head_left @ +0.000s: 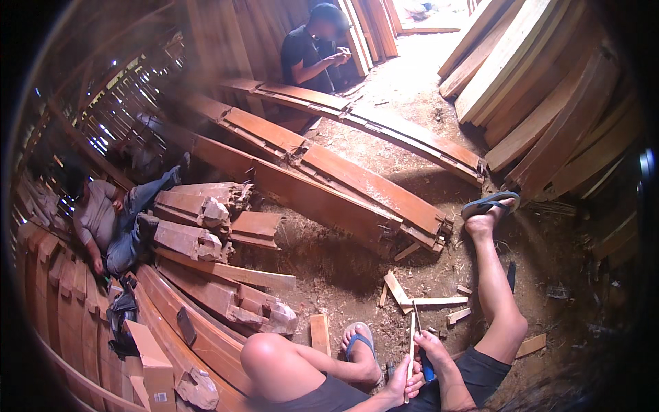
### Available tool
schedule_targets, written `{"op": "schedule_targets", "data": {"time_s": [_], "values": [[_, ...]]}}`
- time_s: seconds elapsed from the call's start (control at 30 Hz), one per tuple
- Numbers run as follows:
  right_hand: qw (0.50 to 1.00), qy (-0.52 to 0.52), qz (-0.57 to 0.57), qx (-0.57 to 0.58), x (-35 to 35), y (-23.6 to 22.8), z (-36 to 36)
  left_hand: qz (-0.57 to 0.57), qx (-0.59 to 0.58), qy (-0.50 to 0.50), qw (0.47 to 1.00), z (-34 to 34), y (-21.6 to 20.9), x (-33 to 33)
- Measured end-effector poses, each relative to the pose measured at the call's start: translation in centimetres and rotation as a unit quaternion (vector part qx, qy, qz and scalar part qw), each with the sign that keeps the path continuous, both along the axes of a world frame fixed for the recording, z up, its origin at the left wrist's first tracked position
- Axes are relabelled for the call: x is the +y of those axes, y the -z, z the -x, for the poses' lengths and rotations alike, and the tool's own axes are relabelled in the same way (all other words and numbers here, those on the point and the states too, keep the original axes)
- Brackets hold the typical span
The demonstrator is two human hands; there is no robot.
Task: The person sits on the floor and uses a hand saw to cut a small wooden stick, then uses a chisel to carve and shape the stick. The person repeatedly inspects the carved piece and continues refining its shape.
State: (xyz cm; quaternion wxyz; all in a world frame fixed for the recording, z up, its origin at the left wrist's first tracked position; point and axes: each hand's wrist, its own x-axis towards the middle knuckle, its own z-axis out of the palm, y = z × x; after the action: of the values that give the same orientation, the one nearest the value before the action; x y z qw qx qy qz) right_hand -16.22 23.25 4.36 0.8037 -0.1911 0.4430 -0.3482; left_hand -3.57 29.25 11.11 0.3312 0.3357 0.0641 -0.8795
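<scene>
Low between my bent legs, my left hand (398, 383) is closed around a thin pale wooden strip (411, 343) that stands nearly upright. Just to its right, my right hand (435, 351) grips a blue-handled tool (428, 369); its narrow dark shaft points away from me, close alongside the strip. Whether the shaft touches the strip I cannot tell, nor the exact kind of tool. Beyond my hands, several pale wood offcuts (439, 301) lie on the shaving-strewn dirt floor (364, 295).
Long brown beams (371, 182) cross the middle ground. Carved timber pieces (189, 240) are heaped at left, with a cardboard box (152, 367) and a dark phone-like slab (186, 325) nearby. Planks (522, 62) lean at right. One person (309, 58) sits at the back, another (103, 216) at left.
</scene>
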Motion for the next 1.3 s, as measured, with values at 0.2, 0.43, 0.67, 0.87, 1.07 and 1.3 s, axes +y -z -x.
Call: {"op": "schedule_targets", "data": {"time_s": [0.2, 0.43, 0.67, 0.87, 1.07, 1.3], "values": [[0.999, 0.040, -0.005, 0.037, -0.3, -0.1, 0.0, 0.027, -0.127, 0.031, 0.991, 0.3, 1.4, -0.2], [0.997, 0.043, 0.017, 0.067, -0.6, -0.3, -0.4, 0.047, -0.192, 0.046, 0.979, 0.3, 2.2, -0.3], [0.994, 0.060, 0.023, 0.087, -0.5, 0.5, -0.8, 0.060, -0.227, 0.055, 0.970, 0.2, 2.5, -0.4], [0.994, 0.101, 0.002, 0.026, -0.9, -0.2, -0.7, 0.105, -0.283, 0.042, 0.952, 0.5, 4.2, -0.4], [0.992, 0.088, 0.064, 0.065, -0.5, 0.2, -0.6, 0.115, -0.341, 0.026, 0.933, 0.7, 3.8, -0.8], [0.996, 0.061, 0.040, 0.045, -0.2, -0.3, -0.6, 0.132, -0.279, -0.107, 0.945, -2.0, -0.2, -2.9]]}}
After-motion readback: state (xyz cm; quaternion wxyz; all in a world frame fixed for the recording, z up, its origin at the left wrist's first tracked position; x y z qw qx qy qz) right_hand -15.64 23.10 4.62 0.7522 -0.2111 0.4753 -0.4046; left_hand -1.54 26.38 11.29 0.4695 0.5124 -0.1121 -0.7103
